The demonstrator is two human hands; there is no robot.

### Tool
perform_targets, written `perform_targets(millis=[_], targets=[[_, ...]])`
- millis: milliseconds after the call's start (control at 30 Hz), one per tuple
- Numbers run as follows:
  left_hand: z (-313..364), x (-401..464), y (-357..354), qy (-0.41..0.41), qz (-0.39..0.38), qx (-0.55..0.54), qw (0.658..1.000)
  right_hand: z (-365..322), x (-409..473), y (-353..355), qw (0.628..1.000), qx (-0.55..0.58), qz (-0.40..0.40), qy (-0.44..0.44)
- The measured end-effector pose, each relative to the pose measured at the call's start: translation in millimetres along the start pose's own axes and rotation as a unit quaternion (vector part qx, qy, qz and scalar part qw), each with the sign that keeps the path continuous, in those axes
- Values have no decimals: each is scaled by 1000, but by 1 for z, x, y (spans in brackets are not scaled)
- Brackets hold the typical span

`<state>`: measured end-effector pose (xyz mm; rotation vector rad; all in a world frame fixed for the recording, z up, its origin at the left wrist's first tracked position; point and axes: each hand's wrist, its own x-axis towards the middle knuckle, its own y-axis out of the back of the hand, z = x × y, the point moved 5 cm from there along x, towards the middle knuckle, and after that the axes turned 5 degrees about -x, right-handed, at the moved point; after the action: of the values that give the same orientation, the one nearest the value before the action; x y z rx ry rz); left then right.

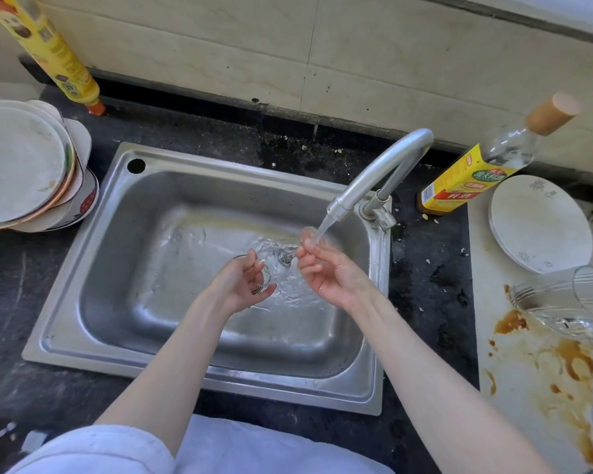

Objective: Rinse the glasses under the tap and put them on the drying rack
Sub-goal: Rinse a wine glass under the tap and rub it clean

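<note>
A clear stemmed glass (272,265) lies sideways over the steel sink (124,254), under the running tap (374,179). My left hand (243,285) curls around its bowl from below. My right hand (326,271) pinches the stem end near the foot, right where the stream of water (322,228) lands. Water splashes through the glass into the sink basin. Other clear glasses (562,299) lie on their sides on the white board at the right.
A stack of dirty plates (21,165) sits left of the sink. A yellow bottle (48,53) leans on the back wall. A cooking wine bottle (476,172) and a white plate (541,224) stand at the right. Brown stains (575,364) cover the white board.
</note>
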<state>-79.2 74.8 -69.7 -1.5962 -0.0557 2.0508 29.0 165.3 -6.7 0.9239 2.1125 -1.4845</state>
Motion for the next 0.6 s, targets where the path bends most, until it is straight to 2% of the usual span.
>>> perform_targets(millis=[100, 300, 433, 600], targets=[[-6, -1, 2, 6, 6, 5, 1000, 1, 2, 6, 997, -77, 11, 11], [-17, -5, -4, 6, 27, 22, 999, 5, 14, 29, 972, -145, 186, 17], [-15, -6, 2, 0, 46, 16, 999, 7, 15, 27, 974, -142, 175, 0], [4, -7, 9, -71, 60, 72, 993, 7, 11, 28, 985, -80, 148, 19]])
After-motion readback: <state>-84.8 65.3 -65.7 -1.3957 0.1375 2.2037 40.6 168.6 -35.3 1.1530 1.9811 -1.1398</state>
